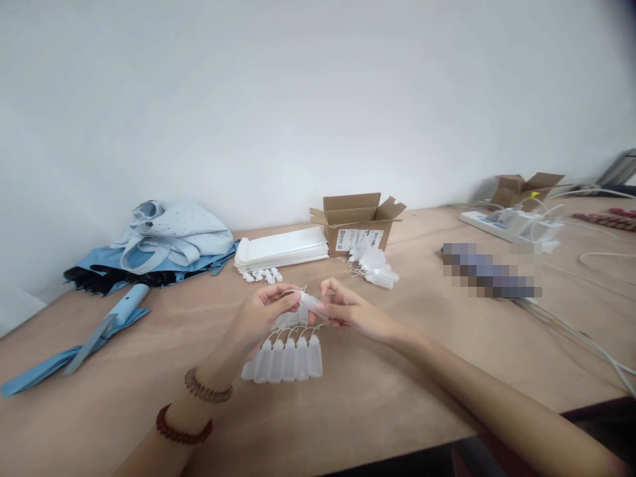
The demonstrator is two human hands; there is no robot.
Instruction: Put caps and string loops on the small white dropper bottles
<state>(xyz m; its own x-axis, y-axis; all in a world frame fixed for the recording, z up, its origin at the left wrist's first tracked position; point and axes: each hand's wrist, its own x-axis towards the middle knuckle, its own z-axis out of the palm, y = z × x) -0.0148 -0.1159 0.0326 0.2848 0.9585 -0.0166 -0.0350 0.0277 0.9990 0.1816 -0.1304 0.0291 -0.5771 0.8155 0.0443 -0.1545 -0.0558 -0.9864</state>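
Note:
Between my two hands is a small translucent plastic bottle (312,303) with a thin white tube or cord at its top. My left hand (271,308) pinches the top end, and my right hand (348,310) grips the body from the other side. Just below them on the table lies a row of several similar bottles (285,360), side by side, their thin white tubes pointing away from me. More pale bottles behind this row are partly hidden by my hands. Small white caps (263,275) lie in a cluster beyond my left hand.
A stack of white padded envelopes (283,248) lies near an open cardboard box (358,225), with a pile of more bottles (375,265) before it. At left are a folded blue umbrella (124,305) and a cloth bag (179,232). A power strip (511,225) with cables stands at right.

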